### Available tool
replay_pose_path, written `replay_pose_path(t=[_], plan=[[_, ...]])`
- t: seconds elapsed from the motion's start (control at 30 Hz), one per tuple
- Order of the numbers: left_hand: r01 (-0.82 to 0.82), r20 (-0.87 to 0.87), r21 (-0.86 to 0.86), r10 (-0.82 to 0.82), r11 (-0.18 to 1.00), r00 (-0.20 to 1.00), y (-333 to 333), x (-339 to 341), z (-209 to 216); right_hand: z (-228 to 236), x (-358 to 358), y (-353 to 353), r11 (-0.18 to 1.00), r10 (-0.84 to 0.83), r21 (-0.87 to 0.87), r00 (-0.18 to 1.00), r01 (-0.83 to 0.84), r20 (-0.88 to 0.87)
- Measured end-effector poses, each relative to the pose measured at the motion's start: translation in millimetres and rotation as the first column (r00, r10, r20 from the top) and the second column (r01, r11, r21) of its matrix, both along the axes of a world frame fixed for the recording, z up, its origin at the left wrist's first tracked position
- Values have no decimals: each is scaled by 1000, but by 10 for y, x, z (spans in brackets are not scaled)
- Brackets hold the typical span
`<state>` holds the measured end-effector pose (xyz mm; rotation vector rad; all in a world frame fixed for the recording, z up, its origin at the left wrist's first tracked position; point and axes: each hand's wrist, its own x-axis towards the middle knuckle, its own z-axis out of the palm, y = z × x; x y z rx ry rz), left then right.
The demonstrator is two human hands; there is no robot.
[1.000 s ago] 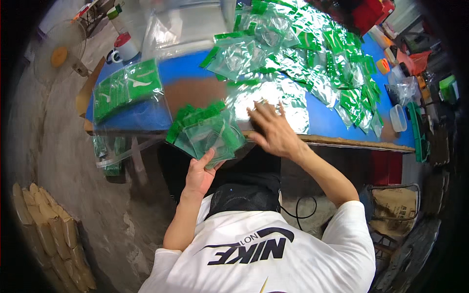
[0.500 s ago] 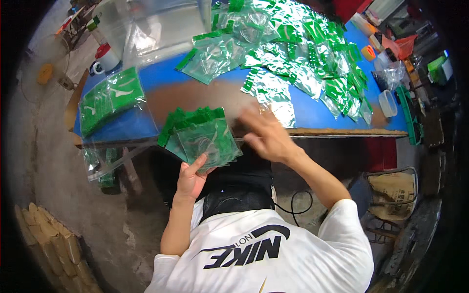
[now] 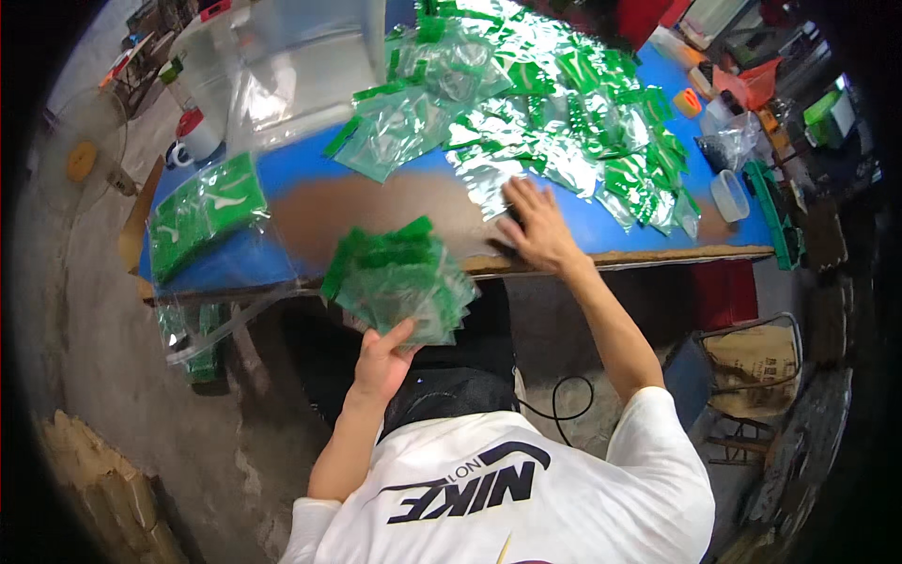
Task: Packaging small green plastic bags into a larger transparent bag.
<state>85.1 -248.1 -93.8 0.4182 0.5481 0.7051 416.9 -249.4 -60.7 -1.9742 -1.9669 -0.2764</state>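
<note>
My left hand (image 3: 383, 365) grips a fanned stack of small clear plastic bags (image 3: 402, 277) with green tops, thumb on the upper face, just off the table's near edge. The stack is slightly blurred. With fingers stretched out, my right hand (image 3: 540, 230) lies at the near edge of the table, touching the end of a shiny clear bag (image 3: 481, 179). Beyond it spreads a large heap of green-topped bags (image 3: 554, 122), some with glare that hides their contents. Left of my held stack, a bundle of green-topped bags (image 3: 209, 214) sits inside a larger clear bag that hangs over the edge.
The blue table (image 3: 319, 202) has a worn brown patch. Large clear plastic sheeting (image 3: 301, 75) and a mug (image 3: 197, 136) stand at the back left. A clear tub (image 3: 729, 195) and an orange tape roll (image 3: 688, 101) lie right. A chair (image 3: 752, 367) stands at the lower right.
My right hand has moved away from the held stack, to the right, and down onto the table by the shiny bag. The stack in my left hand has shifted slightly right and nearer to me.
</note>
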Motion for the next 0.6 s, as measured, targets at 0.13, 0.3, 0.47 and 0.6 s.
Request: replay_pose_path(t=[0.13,0.3,0.47,0.6], plan=[[-103,8,-18,103,995,995,24,-40,-85,288,-738,-203,800,496,-158,785,-579,-371],[-83,-18,-9,83,997,996,40,-8,-114,342,454,29,976,-166,23,817,214,-552],[-76,-47,19,77,997,996,34,5,-107,126,302,-85,986,-119,-119,993,118,-3],[-67,-8,46,67,997,998,9,-160,-97,222,-388,-15,985,173,21,982,-172,-71]])
